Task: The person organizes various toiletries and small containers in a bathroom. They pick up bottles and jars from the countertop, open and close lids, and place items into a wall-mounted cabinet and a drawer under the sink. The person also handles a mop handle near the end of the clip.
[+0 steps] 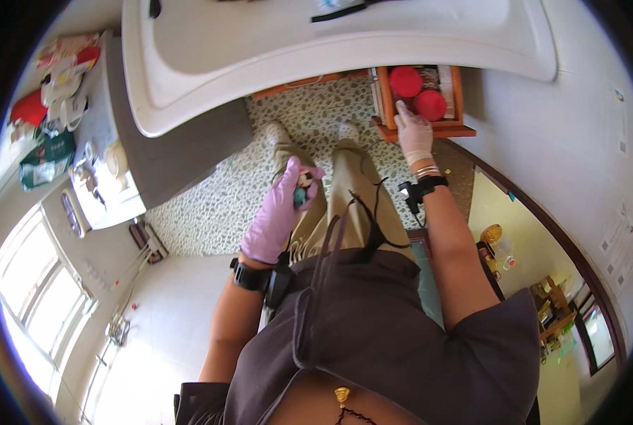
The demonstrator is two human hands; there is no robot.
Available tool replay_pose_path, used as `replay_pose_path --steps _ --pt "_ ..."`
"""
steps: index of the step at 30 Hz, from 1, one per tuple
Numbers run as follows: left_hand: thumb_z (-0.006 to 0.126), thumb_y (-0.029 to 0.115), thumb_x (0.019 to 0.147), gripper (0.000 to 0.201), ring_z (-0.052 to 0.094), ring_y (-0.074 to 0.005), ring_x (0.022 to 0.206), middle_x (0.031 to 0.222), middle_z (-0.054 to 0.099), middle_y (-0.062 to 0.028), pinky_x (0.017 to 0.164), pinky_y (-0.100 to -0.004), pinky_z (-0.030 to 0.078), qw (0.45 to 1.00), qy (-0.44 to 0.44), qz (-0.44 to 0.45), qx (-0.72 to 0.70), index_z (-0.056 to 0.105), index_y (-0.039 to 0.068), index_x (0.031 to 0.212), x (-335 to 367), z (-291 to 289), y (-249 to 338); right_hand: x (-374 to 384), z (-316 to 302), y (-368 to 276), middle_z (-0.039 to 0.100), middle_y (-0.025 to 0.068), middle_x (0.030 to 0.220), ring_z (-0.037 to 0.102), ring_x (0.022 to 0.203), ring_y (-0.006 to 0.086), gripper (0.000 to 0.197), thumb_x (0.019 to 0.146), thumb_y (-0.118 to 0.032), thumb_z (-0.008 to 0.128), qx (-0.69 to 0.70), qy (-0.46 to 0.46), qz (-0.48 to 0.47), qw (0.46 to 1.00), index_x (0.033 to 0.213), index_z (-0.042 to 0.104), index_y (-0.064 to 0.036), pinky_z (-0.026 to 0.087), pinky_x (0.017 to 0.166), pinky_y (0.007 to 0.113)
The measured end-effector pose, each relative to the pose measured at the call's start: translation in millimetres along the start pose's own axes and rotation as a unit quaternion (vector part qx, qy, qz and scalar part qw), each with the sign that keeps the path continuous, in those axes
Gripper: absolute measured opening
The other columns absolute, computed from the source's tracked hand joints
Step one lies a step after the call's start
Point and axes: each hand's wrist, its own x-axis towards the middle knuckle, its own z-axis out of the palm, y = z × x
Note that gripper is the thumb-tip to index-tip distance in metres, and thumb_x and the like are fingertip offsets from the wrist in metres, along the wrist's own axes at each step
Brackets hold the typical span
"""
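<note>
My left hand, in a lilac glove, is closed around a small teal, white and dark object, perhaps a toy figure; the fingers cover part of it. It is held above my lap. At the upper right, my right hand in a pale glove reaches over the front of a pulled-out wooden drawer. Its fingers are stretched out, with a fingertip close to a round red lid. A second red lid is beside it in the drawer. Whether the right hand touches a lid I cannot tell.
A large white basin-like tabletop with a raised rim overhangs the drawer. Left of it is a grey surface, with a white table and a green bag beyond. Pebble-patterned flooring lies below; a white wall stands right.
</note>
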Motion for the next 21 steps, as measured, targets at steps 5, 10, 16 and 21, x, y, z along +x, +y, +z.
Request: replay_pose_path --steps 5,10,16,21 --pt "0.039 0.046 0.104 0.052 0.033 -0.0075 0.062 0.074 0.043 0.0026 0.057 -0.021 0.028 0.996 -0.043 -0.006 -0.079 0.062 0.001 0.109 1 -7 0 6 9 12 0.063 0.0 0.128 0.064 0.107 0.0217 0.042 0.096 -0.022 0.052 0.013 -0.008 0.006 1.0 0.138 0.053 -0.0187 0.051 0.09 0.037" --pt "0.039 0.043 0.105 0.048 0.031 -0.0054 0.058 0.076 0.045 0.0014 0.054 -0.0191 0.027 0.99 -0.073 0.007 -0.117 0.059 0.0 0.113 0 -12 -4 12 23 18 0.062 0.0038 0.127 0.059 0.112 0.0269 0.039 0.094 -0.024 0.058 0.101 -0.004 0.0 0.995 0.133 0.057 -0.0199 0.051 0.089 0.037" --pt "0.041 0.042 0.104 0.048 0.034 -0.002 0.055 0.079 0.055 -0.0003 0.05 -0.0164 0.027 0.985 -0.084 -0.001 -0.149 0.061 -0.001 0.115 7 -15 -7 17 9 10 0.063 0.0055 0.126 0.059 0.111 0.0329 0.037 0.099 -0.036 0.047 0.076 -0.175 0.138 0.972 0.132 0.058 -0.0238 0.051 0.091 0.042" --pt "0.043 0.04 0.103 0.042 0.04 -0.0019 0.058 0.087 0.062 -0.0004 0.05 -0.0154 0.03 0.996 -0.068 -0.049 -0.022 0.063 0.006 0.117 36 -4 -9 13 -17 8 0.066 0.0108 0.12 0.063 0.106 0.0315 0.032 0.096 -0.03 0.056 0.227 -0.016 0.164 0.96 0.121 0.066 -0.0118 0.052 0.087 0.041"
